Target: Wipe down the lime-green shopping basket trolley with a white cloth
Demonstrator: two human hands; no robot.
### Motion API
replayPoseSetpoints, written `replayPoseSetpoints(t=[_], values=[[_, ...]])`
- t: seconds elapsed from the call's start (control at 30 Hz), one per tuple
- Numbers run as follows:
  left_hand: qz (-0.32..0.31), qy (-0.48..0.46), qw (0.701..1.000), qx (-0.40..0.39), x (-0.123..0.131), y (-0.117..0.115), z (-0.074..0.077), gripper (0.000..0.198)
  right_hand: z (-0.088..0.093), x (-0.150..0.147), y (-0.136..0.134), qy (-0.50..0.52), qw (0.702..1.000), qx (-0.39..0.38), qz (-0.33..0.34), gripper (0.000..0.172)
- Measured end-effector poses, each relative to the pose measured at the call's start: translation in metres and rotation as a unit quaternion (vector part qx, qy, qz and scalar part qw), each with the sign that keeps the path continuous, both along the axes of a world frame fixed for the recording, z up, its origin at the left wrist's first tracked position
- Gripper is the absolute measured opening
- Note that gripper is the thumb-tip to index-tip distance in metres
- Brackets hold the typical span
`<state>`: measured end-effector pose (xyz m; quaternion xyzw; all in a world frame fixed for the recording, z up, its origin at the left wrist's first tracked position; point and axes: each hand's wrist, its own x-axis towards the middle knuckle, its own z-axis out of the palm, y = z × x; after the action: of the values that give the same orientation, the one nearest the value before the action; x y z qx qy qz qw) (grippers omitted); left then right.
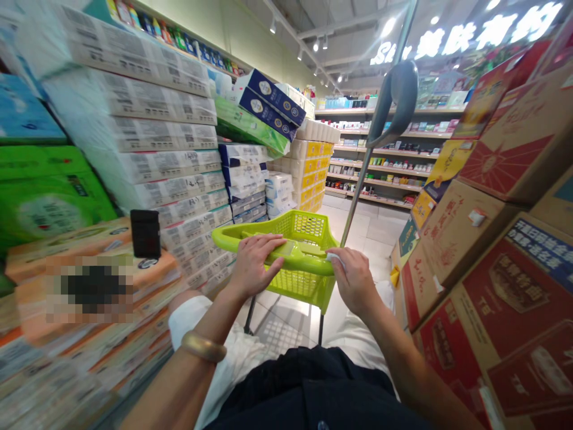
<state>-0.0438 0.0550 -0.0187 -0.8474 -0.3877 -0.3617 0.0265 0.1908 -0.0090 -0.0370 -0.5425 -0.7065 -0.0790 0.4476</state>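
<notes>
A lime-green plastic shopping basket (308, 230) stands on a wheeled frame just in front of me, with a long grey pull handle (396, 95) rising from it to the upper right. My left hand (253, 263) lies flat on the basket's near rim, fingers stretched out. My right hand (353, 278) grips the near right corner of the rim and pinches a small white thing I cannot make out. A gold bangle (203, 346) sits on my left forearm.
Wrapped tissue packs (147, 125) are stacked high on my left, down to floor level. Red and brown cardboard cartons (492, 251) are piled on my right. A narrow tiled aisle (376, 230) runs ahead to stocked shelves (385, 161). A dark phone (145, 234) stands on the left stack.
</notes>
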Motion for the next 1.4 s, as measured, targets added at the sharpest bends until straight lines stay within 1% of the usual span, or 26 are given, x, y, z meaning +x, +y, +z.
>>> replayPoseSetpoints(t=[0.2, 0.4, 0.47, 0.57, 0.6, 0.63, 0.7, 0.77, 0.8, 0.87, 0.97, 1.1, 1.23, 1.4], values=[[-0.001, -0.049, 0.999, 0.003, -0.012, 0.01, 0.001, 0.035, 0.001, -0.014, -0.008, -0.001, 0.999, 0.008, 0.047, 0.027], [-0.051, -0.083, 0.995, -0.025, -0.026, 0.024, 0.005, 0.034, -0.003, -0.018, -0.01, 0.028, 0.994, 0.004, 0.104, 0.027], [-0.039, -0.07, 0.997, -0.021, -0.026, 0.022, 0.008, 0.033, -0.005, -0.017, -0.01, 0.041, 0.992, 0.011, 0.118, 0.026], [0.017, -0.036, 0.998, 0.041, -0.012, 0.005, 0.012, 0.032, -0.012, -0.016, -0.008, 0.077, 0.988, 0.03, 0.133, 0.027], [0.019, -0.039, 0.997, 0.058, -0.003, -0.004, 0.012, 0.033, -0.015, -0.017, -0.007, 0.092, 0.986, 0.039, 0.133, 0.027], [0.011, -0.046, 0.997, 0.062, 0.007, -0.013, 0.013, 0.035, -0.018, -0.017, -0.006, 0.105, 0.985, 0.049, 0.128, 0.027], [-0.027, -0.048, 0.998, 0.032, 0.031, -0.031, 0.012, 0.038, -0.022, -0.019, -0.005, 0.12, 0.984, 0.063, 0.114, 0.026], [-0.071, -0.027, 0.997, -0.001, 0.052, -0.044, 0.01, 0.039, -0.024, -0.019, -0.003, 0.113, 0.985, 0.072, 0.109, 0.025], [-0.082, -0.006, 0.997, -0.013, 0.06, -0.047, 0.008, 0.041, -0.024, -0.018, -0.002, 0.103, 0.985, 0.075, 0.113, 0.024], [-0.067, -0.005, 0.998, -0.021, 0.069, -0.049, 0.005, 0.039, -0.024, -0.014, 0.0, 0.085, 0.985, 0.078, 0.126, 0.024], [-0.057, -0.026, 0.997, -0.04, 0.069, -0.044, 0.004, 0.036, -0.027, -0.006, 0.005, 0.095, 0.984, 0.07, 0.131, 0.024], [-0.074, -0.036, 0.995, -0.057, 0.062, -0.041, 0.006, 0.035, -0.035, -0.001, 0.013, 0.16, 0.978, 0.049, 0.123, 0.025], [-0.08, -0.038, 0.995, -0.038, 0.057, -0.041, 0.004, 0.027, -0.04, -0.005, 0.016, 0.197, 0.97, 0.041, 0.136, 0.025], [-0.1, -0.05, 0.994, 0.005, 0.048, -0.04, -0.001, 0.021, -0.041, -0.014, 0.01, 0.191, 0.969, 0.065, 0.14, 0.022]])
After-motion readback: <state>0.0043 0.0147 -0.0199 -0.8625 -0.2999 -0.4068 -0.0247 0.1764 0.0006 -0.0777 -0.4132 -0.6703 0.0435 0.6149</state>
